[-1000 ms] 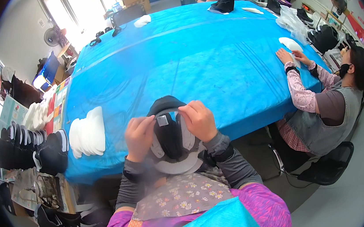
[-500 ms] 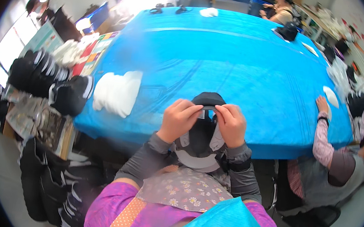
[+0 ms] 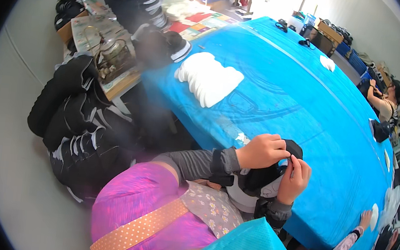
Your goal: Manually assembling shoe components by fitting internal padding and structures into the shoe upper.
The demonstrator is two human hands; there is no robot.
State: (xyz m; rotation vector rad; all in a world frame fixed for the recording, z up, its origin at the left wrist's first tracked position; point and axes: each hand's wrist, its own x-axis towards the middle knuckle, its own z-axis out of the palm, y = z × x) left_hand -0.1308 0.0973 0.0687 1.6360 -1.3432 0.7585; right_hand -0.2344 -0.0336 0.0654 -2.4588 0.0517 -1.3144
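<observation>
A black cap [image 3: 258, 180] with a pale grey brim lies tilted in front of my apron, its brim toward me. At its far edge, my left hand [image 3: 263, 151] pinches the black rim with thumb and fingers. Close by, my right hand [image 3: 294, 180] pinches the same rim, its fingertips almost touching the left ones. The hands hide part of the cap's inside. Ahead and to the left, a stack of white curved pads [image 3: 209, 79] lies on the blue table cover [image 3: 280, 99].
Black caps with white parts pile up on the left side table [image 3: 119, 85], and a heap of black caps [image 3: 87, 132] sits below it. A co-worker's hand [image 3: 365, 219] touches a white pad at the right edge. Another person [image 3: 385, 100] works at the far right.
My view has swung left, so the table and people appear farther right. Both hands keep their pinch on the cap's rim, now tilted in view.
</observation>
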